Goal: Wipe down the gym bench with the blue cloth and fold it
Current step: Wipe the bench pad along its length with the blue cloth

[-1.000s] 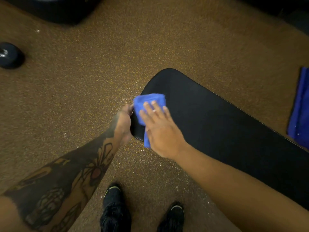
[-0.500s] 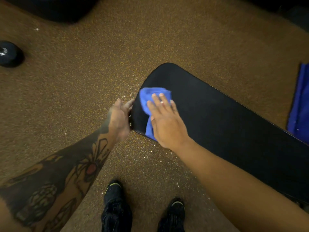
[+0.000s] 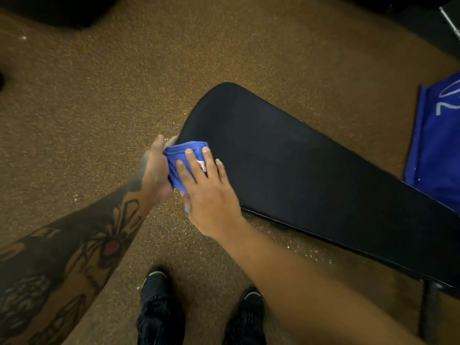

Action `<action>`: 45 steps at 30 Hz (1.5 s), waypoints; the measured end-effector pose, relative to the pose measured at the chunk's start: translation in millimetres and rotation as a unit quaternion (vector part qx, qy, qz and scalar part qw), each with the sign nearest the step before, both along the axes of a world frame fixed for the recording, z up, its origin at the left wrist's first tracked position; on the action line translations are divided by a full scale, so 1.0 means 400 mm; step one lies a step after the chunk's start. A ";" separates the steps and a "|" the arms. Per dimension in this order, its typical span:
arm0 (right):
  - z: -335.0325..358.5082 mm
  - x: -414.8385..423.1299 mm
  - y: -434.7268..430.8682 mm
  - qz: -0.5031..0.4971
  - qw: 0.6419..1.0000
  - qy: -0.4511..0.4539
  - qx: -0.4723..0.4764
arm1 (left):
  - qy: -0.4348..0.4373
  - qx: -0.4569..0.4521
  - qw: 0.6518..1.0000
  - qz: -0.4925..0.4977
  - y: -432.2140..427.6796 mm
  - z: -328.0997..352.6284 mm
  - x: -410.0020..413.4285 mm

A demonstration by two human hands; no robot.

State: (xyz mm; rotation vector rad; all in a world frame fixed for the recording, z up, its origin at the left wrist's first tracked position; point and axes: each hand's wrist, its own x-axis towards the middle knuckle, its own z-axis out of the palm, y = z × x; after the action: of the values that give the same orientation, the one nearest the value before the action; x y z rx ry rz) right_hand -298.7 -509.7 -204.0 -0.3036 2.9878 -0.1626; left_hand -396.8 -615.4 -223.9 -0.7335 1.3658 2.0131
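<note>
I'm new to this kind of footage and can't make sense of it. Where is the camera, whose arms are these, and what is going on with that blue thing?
The camera sits on a person's head and looks down, so you see their own two arms and their black shoes on the brown speckled floor. There is no machine here, only bare hands. The long black shape is the padded top of a gym bench. At its near end lies a small folded blue cloth. The left hand, on the tattooed arm, pinches the cloth's edge, while the right hand lies flat on it, fingers spread, pressing it onto the bench. The larger blue item at the right edge is something else; I cannot tell what.
</note>
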 end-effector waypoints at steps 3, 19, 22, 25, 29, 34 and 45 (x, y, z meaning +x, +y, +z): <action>-0.003 0.045 0.029 -0.078 0.997 0.003 0.006 | 0.032 0.010 0.998 -0.046 0.006 -0.002 0.003; -0.026 0.096 0.049 -0.128 0.991 0.031 0.014 | 0.076 -0.068 0.994 -0.048 0.032 0.012 0.018; -0.029 0.062 0.041 -0.029 0.998 0.040 0.043 | 0.068 -0.076 0.993 -0.053 0.028 0.021 0.017; -0.025 0.052 0.062 -0.132 0.990 0.053 0.020 | 0.063 -0.086 0.993 -0.047 0.027 0.023 0.011; -0.007 0.055 0.011 -0.281 0.958 0.021 -0.050 | 0.057 -0.104 0.992 -0.042 0.025 0.019 0.007; 0.000 0.013 0.027 -0.113 0.994 0.008 -0.005 | 0.052 -0.118 0.991 -0.040 0.028 0.035 0.014; 0.101 -0.157 0.106 -0.108 0.992 0.023 -0.068 | -0.012 -0.297 0.955 0.015 0.083 0.130 0.249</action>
State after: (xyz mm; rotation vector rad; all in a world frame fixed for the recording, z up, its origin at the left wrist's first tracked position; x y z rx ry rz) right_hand -361.5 -467.5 -163.4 0.0042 3.0556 -0.3868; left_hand -297.2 -582.1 -172.0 -1.0312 1.9818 1.6016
